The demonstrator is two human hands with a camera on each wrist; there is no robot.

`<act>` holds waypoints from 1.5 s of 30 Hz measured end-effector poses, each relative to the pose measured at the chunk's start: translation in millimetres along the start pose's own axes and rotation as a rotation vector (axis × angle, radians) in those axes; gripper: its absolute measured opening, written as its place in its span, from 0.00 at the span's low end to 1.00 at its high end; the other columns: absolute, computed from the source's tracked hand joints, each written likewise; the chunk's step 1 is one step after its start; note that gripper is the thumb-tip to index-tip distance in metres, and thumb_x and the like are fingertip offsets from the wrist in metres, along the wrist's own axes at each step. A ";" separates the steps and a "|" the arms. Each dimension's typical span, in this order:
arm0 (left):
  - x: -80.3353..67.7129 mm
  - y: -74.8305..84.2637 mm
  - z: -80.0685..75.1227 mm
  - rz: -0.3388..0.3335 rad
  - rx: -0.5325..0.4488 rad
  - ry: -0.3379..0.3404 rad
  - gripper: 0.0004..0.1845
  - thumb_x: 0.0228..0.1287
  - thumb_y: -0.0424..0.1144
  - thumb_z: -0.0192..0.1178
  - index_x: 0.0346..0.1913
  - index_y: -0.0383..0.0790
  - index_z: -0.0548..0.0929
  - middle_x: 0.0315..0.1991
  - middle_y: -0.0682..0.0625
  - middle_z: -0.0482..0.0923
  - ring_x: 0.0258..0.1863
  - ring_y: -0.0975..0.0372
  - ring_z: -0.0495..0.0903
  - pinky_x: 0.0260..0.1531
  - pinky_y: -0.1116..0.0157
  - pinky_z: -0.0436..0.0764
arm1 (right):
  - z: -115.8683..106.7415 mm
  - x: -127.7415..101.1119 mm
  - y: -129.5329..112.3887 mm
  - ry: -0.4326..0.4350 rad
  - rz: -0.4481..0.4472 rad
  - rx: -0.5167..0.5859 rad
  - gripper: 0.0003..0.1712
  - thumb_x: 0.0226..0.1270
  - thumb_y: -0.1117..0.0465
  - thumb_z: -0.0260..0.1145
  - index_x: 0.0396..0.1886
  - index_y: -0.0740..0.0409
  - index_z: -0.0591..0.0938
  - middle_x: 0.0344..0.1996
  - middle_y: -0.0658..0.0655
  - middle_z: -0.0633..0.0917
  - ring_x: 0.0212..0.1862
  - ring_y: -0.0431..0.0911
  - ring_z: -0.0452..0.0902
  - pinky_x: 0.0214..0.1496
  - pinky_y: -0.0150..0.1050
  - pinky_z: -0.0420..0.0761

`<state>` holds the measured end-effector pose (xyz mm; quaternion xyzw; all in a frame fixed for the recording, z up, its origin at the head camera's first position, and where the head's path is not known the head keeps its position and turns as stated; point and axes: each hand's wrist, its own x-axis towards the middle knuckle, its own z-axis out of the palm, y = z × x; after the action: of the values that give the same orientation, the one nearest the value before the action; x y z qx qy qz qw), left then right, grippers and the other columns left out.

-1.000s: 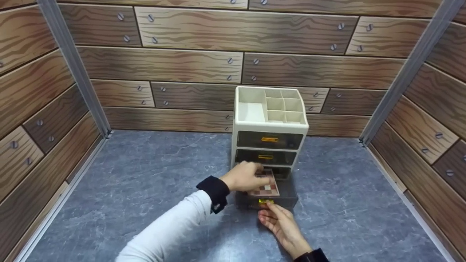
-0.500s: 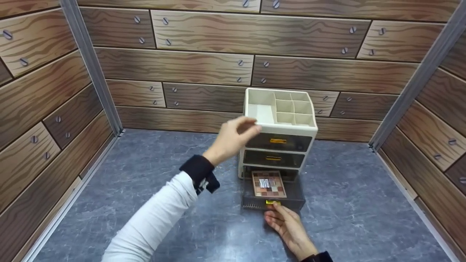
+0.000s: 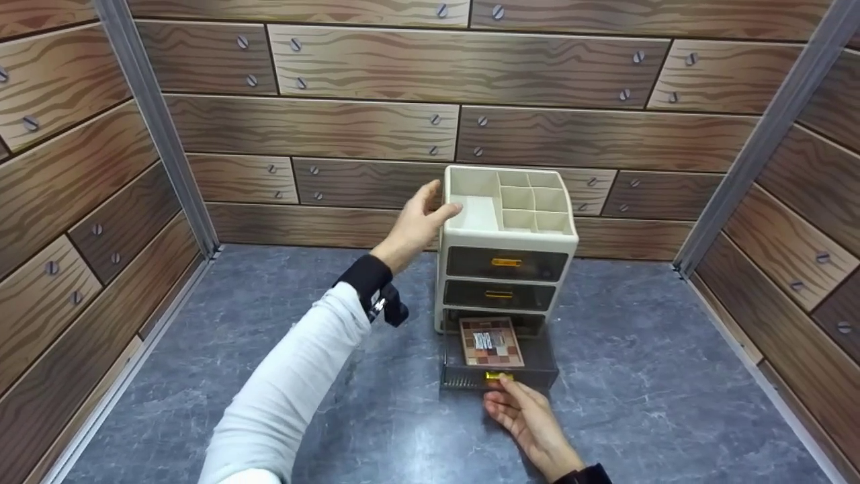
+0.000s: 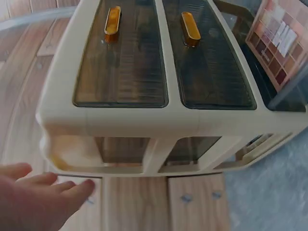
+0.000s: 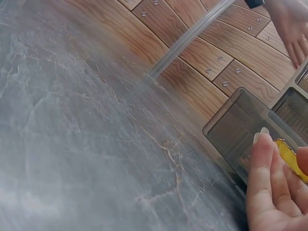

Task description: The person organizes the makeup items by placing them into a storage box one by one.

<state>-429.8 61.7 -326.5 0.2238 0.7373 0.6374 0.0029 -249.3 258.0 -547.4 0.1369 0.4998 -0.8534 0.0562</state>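
The palette (image 3: pixel 491 341) lies flat in the open bottom drawer (image 3: pixel 498 366), at the organizer's (image 3: pixel 505 249) 6 o'clock. The right hand (image 3: pixel 526 418) pinches the yellow handle (image 3: pixel 495 376); the left hand (image 3: pixel 414 225), released, steadies the organizer's top corner. Push straight and brace firmly, I'd judge.

floor: grey marbled surface (image 3: pixel 638 376) | walls: wood-plank panels with screws (image 3: pixel 376 60) | corners: metal posts (image 3: pixel 158 128)

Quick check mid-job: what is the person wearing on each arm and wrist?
The left arm wears a white long sleeve ending in a black wrist band with a small black device attached. The right hand is bare, with only a dark cuff edge showing at the wrist.
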 end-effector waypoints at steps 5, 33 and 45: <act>18.9 -6.7 9.3 -0.307 -0.196 -0.122 0.51 0.62 0.55 0.59 0.76 0.51 0.36 0.77 0.48 0.32 0.74 0.56 0.42 0.72 0.53 0.49 | -0.6 0.0 -2.0 0.006 0.008 -0.001 0.14 0.67 0.54 0.64 0.39 0.62 0.82 0.27 0.56 0.86 0.31 0.43 0.83 0.41 0.35 0.84; 40.6 -21.3 15.4 -0.431 -0.194 -0.361 0.37 0.67 0.40 0.42 0.72 0.69 0.37 0.70 0.43 0.49 0.65 0.42 0.57 0.51 0.24 0.53 | 3.0 -0.1 -8.9 -0.067 0.037 -0.036 0.15 0.72 0.54 0.57 0.44 0.64 0.77 0.31 0.55 0.87 0.34 0.45 0.85 0.41 0.37 0.84; 35.8 -17.7 8.2 -0.405 -0.140 -0.336 0.37 0.67 0.40 0.41 0.72 0.64 0.34 0.71 0.43 0.44 0.66 0.40 0.54 0.50 0.24 0.56 | 11.3 4.7 -11.2 0.019 -0.013 -0.036 0.13 0.72 0.54 0.57 0.44 0.61 0.75 0.35 0.58 0.87 0.35 0.45 0.84 0.40 0.36 0.83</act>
<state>-465.5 79.7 -334.6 0.1739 0.7103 0.6272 0.2680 -258.4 253.9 -534.1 0.1407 0.5164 -0.8433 0.0483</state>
